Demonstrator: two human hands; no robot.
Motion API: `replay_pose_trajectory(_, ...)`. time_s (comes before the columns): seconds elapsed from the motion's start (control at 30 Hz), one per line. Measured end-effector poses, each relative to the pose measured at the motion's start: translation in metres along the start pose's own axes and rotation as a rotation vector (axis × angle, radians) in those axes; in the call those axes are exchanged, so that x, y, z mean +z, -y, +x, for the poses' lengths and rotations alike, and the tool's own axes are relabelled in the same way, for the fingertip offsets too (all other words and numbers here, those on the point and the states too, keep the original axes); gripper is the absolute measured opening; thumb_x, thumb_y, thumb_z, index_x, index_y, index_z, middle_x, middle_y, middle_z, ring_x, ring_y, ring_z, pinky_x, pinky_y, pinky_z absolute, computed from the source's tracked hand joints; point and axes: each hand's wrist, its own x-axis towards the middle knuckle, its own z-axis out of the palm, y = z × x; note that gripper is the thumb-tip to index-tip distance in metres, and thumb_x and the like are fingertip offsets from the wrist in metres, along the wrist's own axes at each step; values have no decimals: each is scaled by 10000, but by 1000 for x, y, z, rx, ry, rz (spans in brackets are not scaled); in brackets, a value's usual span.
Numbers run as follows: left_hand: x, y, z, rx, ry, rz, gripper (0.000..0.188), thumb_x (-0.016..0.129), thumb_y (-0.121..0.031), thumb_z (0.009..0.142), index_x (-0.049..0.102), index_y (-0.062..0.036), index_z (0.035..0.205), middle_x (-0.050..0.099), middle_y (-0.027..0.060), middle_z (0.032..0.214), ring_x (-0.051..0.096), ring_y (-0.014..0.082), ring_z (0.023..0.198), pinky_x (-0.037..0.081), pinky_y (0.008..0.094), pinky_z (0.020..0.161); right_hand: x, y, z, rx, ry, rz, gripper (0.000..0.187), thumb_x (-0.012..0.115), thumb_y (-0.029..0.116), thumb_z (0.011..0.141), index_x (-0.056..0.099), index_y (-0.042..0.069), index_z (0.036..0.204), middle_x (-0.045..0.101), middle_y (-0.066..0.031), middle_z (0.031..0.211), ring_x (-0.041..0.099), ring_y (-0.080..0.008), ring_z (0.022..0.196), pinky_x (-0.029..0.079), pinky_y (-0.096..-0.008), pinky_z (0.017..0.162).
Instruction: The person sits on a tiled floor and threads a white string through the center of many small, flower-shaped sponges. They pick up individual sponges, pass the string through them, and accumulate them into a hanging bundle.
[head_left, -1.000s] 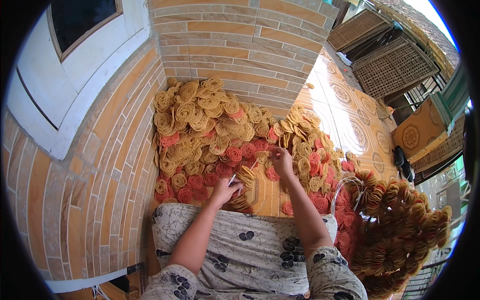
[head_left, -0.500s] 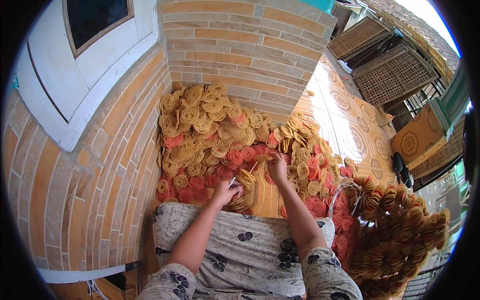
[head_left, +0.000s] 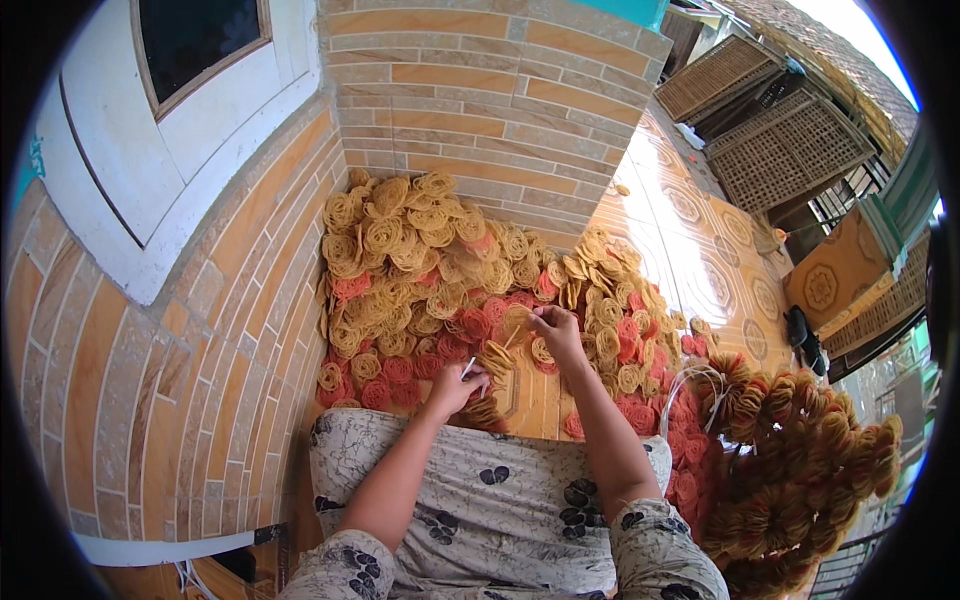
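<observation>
My left hand [head_left: 458, 386] is closed on a thin white strip [head_left: 468, 367], whose end sticks up above the fingers. Beside it, several yellow lacy round crackers [head_left: 494, 356] sit threaded in a row, and more hang under the hand. My right hand [head_left: 560, 332] pinches the edge of a single yellow lacy cracker [head_left: 516, 318]. A thin pale length of strip reaches from the row up to that cracker; whether it passes through the cracker I cannot tell. Around both hands lie loose yellow crackers [head_left: 385, 235] and pink crackers [head_left: 397, 368].
Threaded bunches of crackers [head_left: 800, 450] are heaped at the right, next to looped white strips [head_left: 690, 372]. A tiled wall [head_left: 470, 90] closes off the far side, and another runs along the left below a white door [head_left: 120, 170]. Woven racks [head_left: 790, 150] stand at the far right.
The cracker in my right hand has turned to show its flat round face, next to the strip's end. My right hand has shifted slightly right; the left has barely moved.
</observation>
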Motion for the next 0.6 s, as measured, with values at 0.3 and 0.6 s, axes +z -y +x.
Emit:
replay_pose_trajectory(0.3,1,10,1,-1,-34,-114,185,700,-169,845,689,6,905,699,97,792,658,171,720,494,304,676,11,26,-23,-121,20,-191,136,686,125,872,611,19,912,653,-21,790,582,-74,728,453,-236,661)
replay_pose_trajectory(0.6,1,3,-3,-1,-90,-60,168,680,-151,860,685,16,877,699,93,782,653,153,701,489,303,651,-17,10,-24,-123,-34,-606,277,627,262,913,702,-5,926,667,-72,823,613,-157,729,491,-307,721)
